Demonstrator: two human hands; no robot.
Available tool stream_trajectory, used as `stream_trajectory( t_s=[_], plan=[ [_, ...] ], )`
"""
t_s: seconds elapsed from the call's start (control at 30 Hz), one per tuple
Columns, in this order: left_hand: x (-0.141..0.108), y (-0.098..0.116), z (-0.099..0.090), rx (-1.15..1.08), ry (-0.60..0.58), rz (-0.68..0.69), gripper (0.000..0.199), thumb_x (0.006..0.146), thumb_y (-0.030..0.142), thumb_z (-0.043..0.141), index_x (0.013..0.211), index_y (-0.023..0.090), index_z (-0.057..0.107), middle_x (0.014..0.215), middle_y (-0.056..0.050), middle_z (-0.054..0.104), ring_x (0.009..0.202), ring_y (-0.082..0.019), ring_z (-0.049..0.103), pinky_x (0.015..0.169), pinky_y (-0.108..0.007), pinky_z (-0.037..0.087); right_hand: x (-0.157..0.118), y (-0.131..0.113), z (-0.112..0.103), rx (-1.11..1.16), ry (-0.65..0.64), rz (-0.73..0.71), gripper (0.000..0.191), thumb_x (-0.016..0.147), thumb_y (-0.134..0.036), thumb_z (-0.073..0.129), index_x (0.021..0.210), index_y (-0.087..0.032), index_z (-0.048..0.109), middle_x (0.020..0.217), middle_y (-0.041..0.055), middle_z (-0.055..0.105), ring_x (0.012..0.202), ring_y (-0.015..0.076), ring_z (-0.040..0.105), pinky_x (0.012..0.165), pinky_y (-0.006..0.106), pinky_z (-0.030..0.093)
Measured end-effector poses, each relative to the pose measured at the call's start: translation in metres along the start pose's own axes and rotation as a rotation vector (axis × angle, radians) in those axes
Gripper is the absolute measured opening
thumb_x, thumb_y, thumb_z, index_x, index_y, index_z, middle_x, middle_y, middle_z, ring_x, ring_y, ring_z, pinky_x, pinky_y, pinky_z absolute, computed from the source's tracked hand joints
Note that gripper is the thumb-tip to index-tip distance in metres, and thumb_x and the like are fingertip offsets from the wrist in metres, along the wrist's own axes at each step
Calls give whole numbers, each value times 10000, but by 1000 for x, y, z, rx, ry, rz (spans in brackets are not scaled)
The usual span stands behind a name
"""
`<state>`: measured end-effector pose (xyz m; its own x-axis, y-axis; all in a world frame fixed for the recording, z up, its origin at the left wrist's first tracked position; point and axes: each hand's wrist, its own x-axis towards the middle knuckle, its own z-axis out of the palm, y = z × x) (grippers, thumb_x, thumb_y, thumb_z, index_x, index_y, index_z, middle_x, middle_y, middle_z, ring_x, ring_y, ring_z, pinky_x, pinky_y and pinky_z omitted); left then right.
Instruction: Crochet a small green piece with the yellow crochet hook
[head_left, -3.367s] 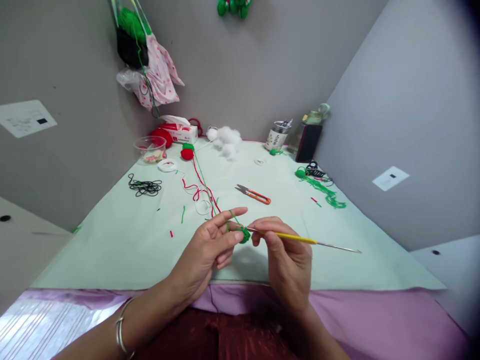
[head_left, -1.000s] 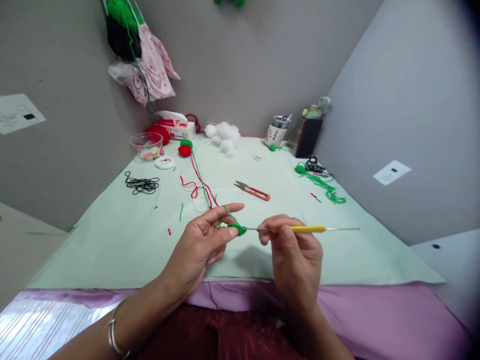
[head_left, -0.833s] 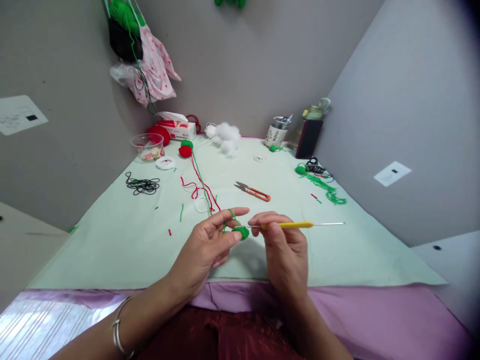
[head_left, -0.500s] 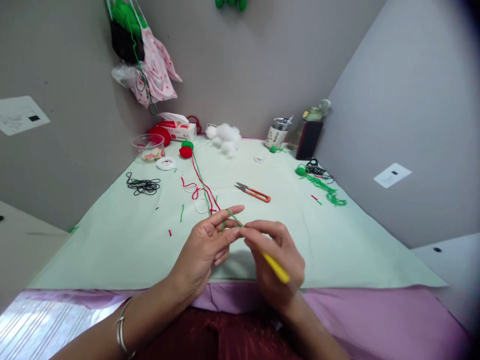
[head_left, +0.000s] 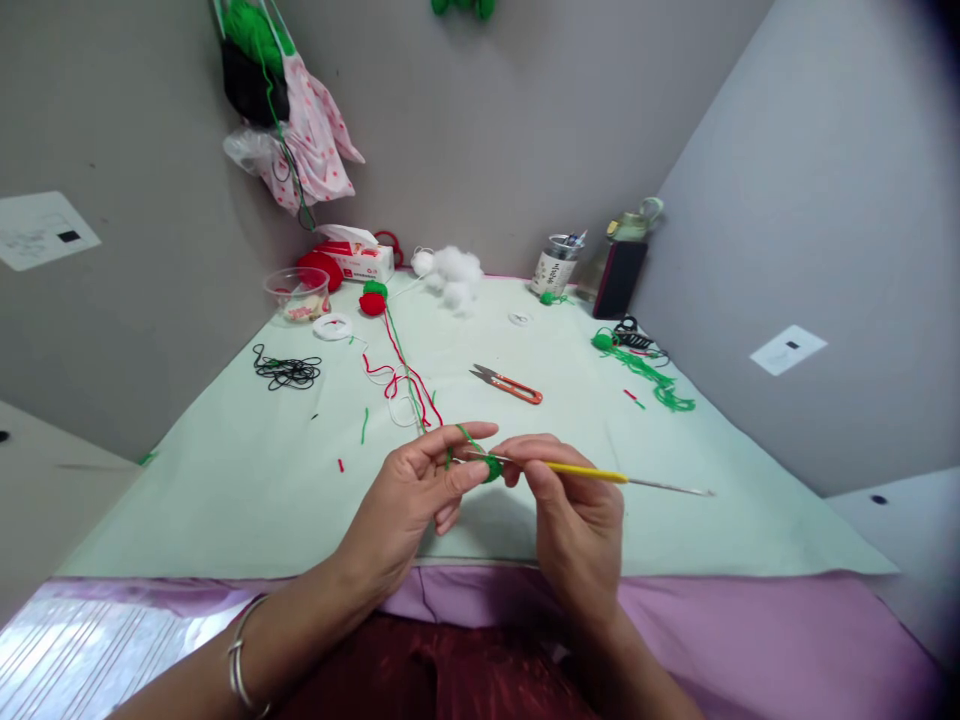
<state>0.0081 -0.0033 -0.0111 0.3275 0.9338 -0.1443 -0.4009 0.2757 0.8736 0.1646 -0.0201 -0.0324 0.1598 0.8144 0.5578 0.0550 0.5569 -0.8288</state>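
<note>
Between thumb and fingers, my left hand (head_left: 420,485) pinches a small green crochet piece (head_left: 492,467). Green yarn (head_left: 469,437) loops over its raised index finger. My right hand (head_left: 577,510) grips a yellow-handled crochet hook (head_left: 589,471) that lies nearly level. One metal end points left at the green piece; the other sticks out to the right. Whether a loop sits on the hook's tip is too small to tell. Just beyond my hands, red and green strands run back to a red and green ball (head_left: 373,300).
Orange thread snips (head_left: 510,385) lie beyond my hands. Black cord (head_left: 286,370) and a clear tub (head_left: 298,295) are left. White stuffing (head_left: 455,275) and a tissue box (head_left: 364,260) stand at the back. Green yarn ends (head_left: 656,380), a pen can (head_left: 555,268) and a phone (head_left: 619,280) are right.
My right hand has turned and shifted slightly right, swinging the hook from pointing down toward me to nearly level. The green piece now shows at my left fingertips.
</note>
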Motion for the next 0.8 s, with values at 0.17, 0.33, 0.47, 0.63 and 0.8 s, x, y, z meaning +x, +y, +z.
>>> stream_trajectory(
  t_s=[0.17,0.33,0.47,0.63,0.8],
  plan=[
    [0,-1,-2,19,-24,-1,361,788,307,909,1131,223,834,879,2,660,519,-29,403,444,-184,314,-1,6,-4,142,21,99,166,1037,-280,629,1016,-247,791,926,31,782,739,141,680,706,287,577],
    [-1,1,-2,4,-23,-3,356,783,297,913,1121,219,832,881,2,650,553,-38,413,447,-174,306,1,10,-4,175,7,132,170,1031,-316,641,1002,-235,788,920,37,769,745,144,672,712,291,573],
    [-3,5,3,-29,-13,-19,524,769,306,923,1260,206,771,847,16,651,504,-24,373,434,-183,284,-1,10,-4,137,-19,104,178,1030,-329,641,1000,-230,786,883,33,732,734,152,651,711,310,558],
    [-2,8,2,-93,-52,-120,626,772,258,899,1364,188,710,798,32,632,448,1,270,411,-182,201,-1,9,-3,190,9,126,182,1022,-340,648,975,-226,781,861,30,712,697,147,655,667,300,568],
    [-1,7,-8,-173,-169,-167,403,807,190,819,1210,198,812,842,17,605,471,9,195,415,-176,144,9,7,-7,300,73,241,235,995,-365,673,851,-193,744,773,18,659,591,114,590,561,250,530]
  ],
)
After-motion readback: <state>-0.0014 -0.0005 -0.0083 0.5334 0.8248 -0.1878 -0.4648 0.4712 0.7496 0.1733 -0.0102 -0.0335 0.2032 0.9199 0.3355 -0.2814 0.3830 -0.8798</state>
